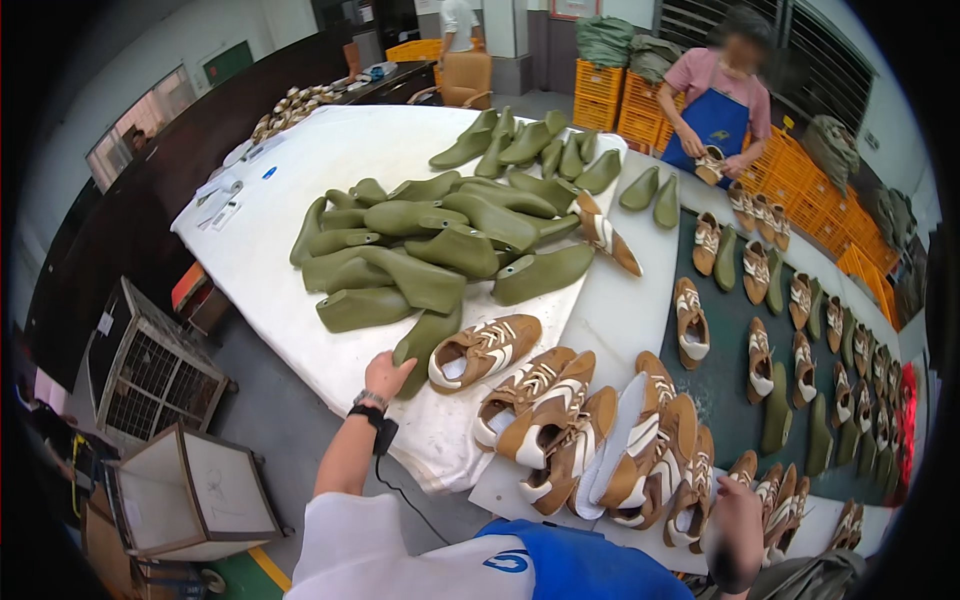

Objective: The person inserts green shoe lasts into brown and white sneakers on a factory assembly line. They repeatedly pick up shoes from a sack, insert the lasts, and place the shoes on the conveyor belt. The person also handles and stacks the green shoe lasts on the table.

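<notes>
My left hand [388, 376] is closed around the near end of a green shoe last [432, 338] at the front edge of the pile. Right beside that last lies a brown sneaker [485, 350] with white stripes and laces. Motion smears my right hand [738, 508], which is over the near edge of the table among more brown sneakers [692, 490]; its fingers do not show clearly. Between my hands several sneakers [545, 410] lie close together, with a white insole [612, 440] among them. The heap of green shoe lasts [440, 225] covers the middle of the white-covered table.
A dark green conveyor belt [715, 390] at the right carries sneakers and lasts in rows. Across it a co-worker in a blue apron [722, 120] holds a shoe. Orange crates [598, 95] stand behind. White-panelled carts [195, 490] are on the floor at left.
</notes>
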